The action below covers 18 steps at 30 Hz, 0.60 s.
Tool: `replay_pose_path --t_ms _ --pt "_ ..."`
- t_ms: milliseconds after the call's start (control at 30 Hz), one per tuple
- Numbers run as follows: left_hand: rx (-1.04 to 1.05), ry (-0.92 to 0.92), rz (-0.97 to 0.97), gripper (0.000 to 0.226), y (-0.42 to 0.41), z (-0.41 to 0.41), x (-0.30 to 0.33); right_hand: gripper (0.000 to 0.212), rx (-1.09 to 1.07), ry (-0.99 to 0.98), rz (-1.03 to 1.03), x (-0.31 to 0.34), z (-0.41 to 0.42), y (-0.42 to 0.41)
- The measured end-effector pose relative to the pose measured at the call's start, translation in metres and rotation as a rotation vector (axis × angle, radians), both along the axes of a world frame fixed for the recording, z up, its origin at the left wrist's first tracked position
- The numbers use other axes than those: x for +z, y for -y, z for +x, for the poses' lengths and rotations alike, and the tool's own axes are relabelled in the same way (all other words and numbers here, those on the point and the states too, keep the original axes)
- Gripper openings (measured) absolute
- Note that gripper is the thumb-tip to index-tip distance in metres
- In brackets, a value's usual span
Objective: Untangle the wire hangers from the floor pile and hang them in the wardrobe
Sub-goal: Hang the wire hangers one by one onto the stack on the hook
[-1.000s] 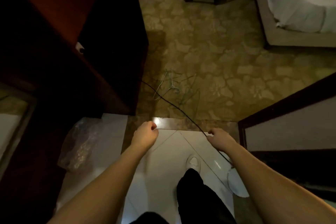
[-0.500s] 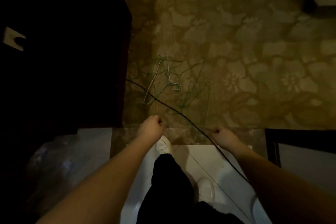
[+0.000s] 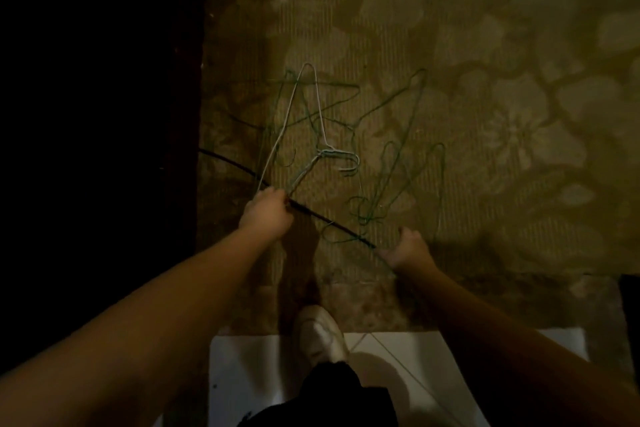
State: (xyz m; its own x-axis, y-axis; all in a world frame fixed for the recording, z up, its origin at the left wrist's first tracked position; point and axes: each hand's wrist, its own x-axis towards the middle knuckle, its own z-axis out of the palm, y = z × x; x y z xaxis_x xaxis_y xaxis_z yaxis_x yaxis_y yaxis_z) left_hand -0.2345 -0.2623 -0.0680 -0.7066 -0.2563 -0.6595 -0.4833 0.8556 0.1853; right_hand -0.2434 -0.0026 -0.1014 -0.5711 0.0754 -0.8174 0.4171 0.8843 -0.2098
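Fingers of the left hand (image 3: 268, 217) are curled closed at the near corner of a pale wire hanger (image 3: 300, 130), apparently pinching its wire, though the dim light hides the exact contact. The right hand (image 3: 410, 250) is also curled, low over the carpet at the near edge of the pile; whether it holds a wire cannot be told.

That pale hanger lies flat on the patterned carpet (image 3: 485, 45), its hook (image 3: 348, 161) pointing right. Several dark green wire hangers (image 3: 398, 177) cross over and under it in a loose tangle, spreading to the right. A thin black cable (image 3: 318, 215) runs diagonally across the floor between the two hands, passing the near side of the pile.

Judging by their look, the hangers are light, thin and springy, and their hooks are likely to snag neighbouring loops. A corner or the twisted neck below the hook seems the best place to grip, lifting slowly to free one at a time.

Nearer the viewer, a white shoe (image 3: 320, 336) stands on the carpet where white tile (image 3: 249, 364) begins. Dark furniture (image 3: 97, 80) fills the left side.
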Motion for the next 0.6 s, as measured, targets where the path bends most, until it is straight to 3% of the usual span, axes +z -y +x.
replay_pose_path --t_ms 167,300,400,500,600 --pt "-0.053 0.004 -0.053 0.047 0.011 -0.028 -0.057 0.082 0.031 -0.083 0.109 -0.051 0.002 0.017" --pt "-0.143 0.035 -0.072 0.084 0.014 -0.053 -0.078 0.072 0.078 -0.176 0.168 -0.066 0.003 0.024" --pt "-0.178 0.106 -0.067 0.097 0.018 -0.072 -0.089 0.073 0.122 -0.234 0.159 -0.076 -0.002 0.018" --pt "-0.187 0.114 -0.061 0.09 0.017 -0.079 -0.095 0.076 0.152 -0.196 0.143 -0.079 -0.007 0.018" --pt "-0.202 0.008 -0.131 0.065 0.014 -0.079 -0.098 0.08 0.1 -0.159 0.126 -0.079 -0.01 0.023"
